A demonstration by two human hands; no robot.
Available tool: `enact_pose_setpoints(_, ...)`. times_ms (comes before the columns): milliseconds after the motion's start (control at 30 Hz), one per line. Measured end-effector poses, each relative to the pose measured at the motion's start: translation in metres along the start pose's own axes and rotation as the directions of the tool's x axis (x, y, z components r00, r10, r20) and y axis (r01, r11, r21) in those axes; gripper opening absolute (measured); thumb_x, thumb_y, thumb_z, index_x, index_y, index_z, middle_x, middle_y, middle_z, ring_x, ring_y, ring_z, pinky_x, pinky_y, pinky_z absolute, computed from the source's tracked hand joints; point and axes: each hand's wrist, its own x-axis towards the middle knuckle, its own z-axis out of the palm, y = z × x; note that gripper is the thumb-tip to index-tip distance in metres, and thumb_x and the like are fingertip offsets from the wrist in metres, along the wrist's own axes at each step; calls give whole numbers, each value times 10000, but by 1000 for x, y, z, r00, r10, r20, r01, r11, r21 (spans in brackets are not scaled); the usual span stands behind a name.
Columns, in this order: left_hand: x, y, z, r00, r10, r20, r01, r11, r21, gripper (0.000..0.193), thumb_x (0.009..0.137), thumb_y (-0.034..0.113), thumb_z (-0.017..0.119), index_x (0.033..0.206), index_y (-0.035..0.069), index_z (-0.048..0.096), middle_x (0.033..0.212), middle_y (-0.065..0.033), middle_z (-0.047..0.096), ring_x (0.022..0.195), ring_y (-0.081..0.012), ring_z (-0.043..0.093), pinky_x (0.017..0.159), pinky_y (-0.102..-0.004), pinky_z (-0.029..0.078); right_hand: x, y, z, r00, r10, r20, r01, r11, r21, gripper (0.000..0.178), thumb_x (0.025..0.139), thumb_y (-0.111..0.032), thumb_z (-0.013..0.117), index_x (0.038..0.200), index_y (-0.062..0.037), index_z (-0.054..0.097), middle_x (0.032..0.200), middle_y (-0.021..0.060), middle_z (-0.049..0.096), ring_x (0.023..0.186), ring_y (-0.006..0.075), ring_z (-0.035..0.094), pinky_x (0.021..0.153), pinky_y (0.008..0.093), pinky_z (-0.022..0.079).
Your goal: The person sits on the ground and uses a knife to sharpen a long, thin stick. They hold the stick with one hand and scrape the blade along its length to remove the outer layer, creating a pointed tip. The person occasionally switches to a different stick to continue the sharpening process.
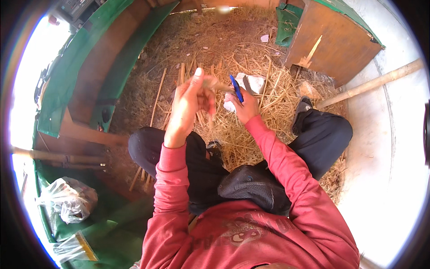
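Observation:
My left hand [187, 99] is raised in front of me, fingers closed around one end of a thin pale bamboo strip [216, 83]. My right hand [244, 105] is just to the right, gripping a knife with a blue handle [236, 88]; its blade meets the strip between the two hands. Both red sleeves come up from the lower edge. I sit cross-legged in dark trousers, one foot in a grey shoe [301, 112] at the right.
Straw and bamboo shavings [251, 134] cover the ground. Thin bamboo sticks [157, 96] lie ahead. Green-edged wooden boards [96, 71] stand at left, a wooden box [333, 38] at upper right, a bamboo pole [371, 83] at right, plastic bags [67, 199] at lower left.

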Motion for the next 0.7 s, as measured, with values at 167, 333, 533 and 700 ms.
enact_pose_setpoints(167, 28, -19, -4, 849, 474, 234, -528, 725, 443, 555, 795, 113, 777, 1303, 73, 557, 1117, -118, 554, 856, -148, 669, 649, -277, 530, -4, 32, 4, 998, 63, -13, -62, 996, 70, 249, 940, -222, 619, 1071, -12, 633, 812, 80, 740, 767, 139, 714, 688, 253, 506)
enact_pose_setpoints(333, 29, -17, 14, 783, 617, 79, -529, 594, 606, 471, 781, 96, 767, 1231, 73, 629, 1075, -115, 599, 841, -155, 676, 684, -280, 535, 2, 36, -15, 998, 60, 15, -57, 991, -121, 275, 932, -268, 628, 1021, -8, 635, 788, 54, 743, 687, 101, 659, 658, 255, 488)
enact_pose_setpoints(533, 39, -24, -1, 730, 672, 120, -594, 538, 598, 339, 795, -19, 706, 1123, 57, 669, 895, -102, 655, 779, -187, 687, 671, -288, 541, 3, 28, -14, 997, -18, 73, 29, 989, -148, 269, 915, -252, 651, 1008, -1, 665, 777, 44, 740, 659, 84, 629, 639, 263, 497)
enact_pose_setpoints(700, 31, -21, 4, 718, 691, 89, -623, 579, 526, 262, 807, -47, 683, 1059, 23, 660, 873, -98, 650, 795, -183, 695, 688, -287, 549, 12, 27, -26, 997, -55, 52, 65, 973, -223, 263, 880, -213, 711, 1042, -7, 684, 748, 52, 709, 602, 80, 589, 585, 246, 477)
